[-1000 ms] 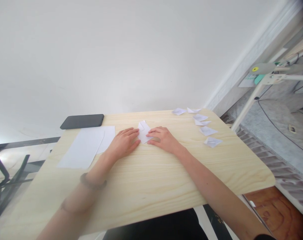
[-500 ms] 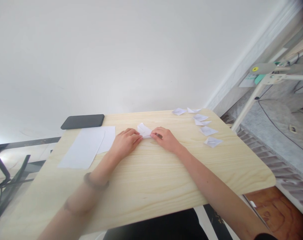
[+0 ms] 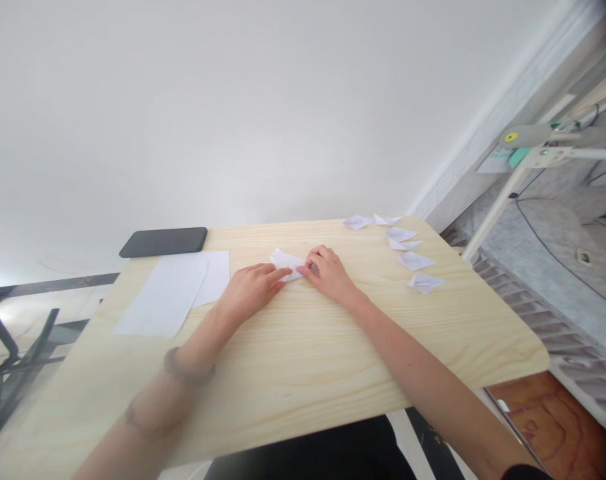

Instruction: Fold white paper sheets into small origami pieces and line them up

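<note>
A small folded piece of white paper (image 3: 285, 259) lies near the middle of the wooden table, between my two hands. My left hand (image 3: 253, 285) is closed on its left side, with the thumb pressed on the near edge. At the right end, my right hand (image 3: 327, 272) pinches the paper between thumb and curled fingers. The fingers hide part of the folds. Several folded paper boats (image 3: 417, 261) stand along the table's right side, apart from my hands.
White paper sheets (image 3: 163, 293) lie overlapping at the left of the table (image 3: 293, 373). Behind them is a black phone (image 3: 163, 242). A white wall (image 3: 263, 113) rises at the table's far edge, and a white metal frame (image 3: 497, 207) stands beyond the right side.
My left thumb has slid right along the paper's near edge, closer to my right thumb. My right fingers have curled more, and the paper's upstanding flap now lies lower.
</note>
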`<state>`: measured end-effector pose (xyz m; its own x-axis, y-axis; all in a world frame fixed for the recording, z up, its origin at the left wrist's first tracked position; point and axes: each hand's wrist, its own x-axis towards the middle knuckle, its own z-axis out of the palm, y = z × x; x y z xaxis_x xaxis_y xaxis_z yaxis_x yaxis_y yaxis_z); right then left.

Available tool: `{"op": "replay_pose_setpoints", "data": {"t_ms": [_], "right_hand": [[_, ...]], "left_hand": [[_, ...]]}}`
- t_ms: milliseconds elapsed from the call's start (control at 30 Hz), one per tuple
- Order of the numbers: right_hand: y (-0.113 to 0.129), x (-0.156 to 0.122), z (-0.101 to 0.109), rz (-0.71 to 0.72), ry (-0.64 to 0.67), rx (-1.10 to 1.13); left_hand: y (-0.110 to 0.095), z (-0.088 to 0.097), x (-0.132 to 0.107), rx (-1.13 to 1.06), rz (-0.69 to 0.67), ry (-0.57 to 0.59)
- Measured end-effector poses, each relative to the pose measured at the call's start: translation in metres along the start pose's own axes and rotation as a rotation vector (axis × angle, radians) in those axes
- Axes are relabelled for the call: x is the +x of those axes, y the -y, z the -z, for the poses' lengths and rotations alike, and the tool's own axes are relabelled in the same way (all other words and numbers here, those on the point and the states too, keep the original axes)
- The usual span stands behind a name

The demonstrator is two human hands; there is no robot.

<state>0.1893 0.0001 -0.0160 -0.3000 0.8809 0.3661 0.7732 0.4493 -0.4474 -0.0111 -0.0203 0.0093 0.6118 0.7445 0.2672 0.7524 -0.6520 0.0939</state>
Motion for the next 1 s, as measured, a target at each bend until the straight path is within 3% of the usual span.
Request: {"op": "replay_pose_setpoints", "data": {"t_ms": [433, 1000], "right_hand": [[0.0016, 0.0002, -0.0029, -0.062, -0.026, -0.052], [0.0064, 0.0012, -0.0028, -0.087, -0.03, -0.109]], "left_hand": [[-0.0033, 0.0058, -0.0004, 0.054, -0.055, 0.094], [-0.0069, 0.0043, 0.0023, 0.129, -0.081, 0.096]]}}
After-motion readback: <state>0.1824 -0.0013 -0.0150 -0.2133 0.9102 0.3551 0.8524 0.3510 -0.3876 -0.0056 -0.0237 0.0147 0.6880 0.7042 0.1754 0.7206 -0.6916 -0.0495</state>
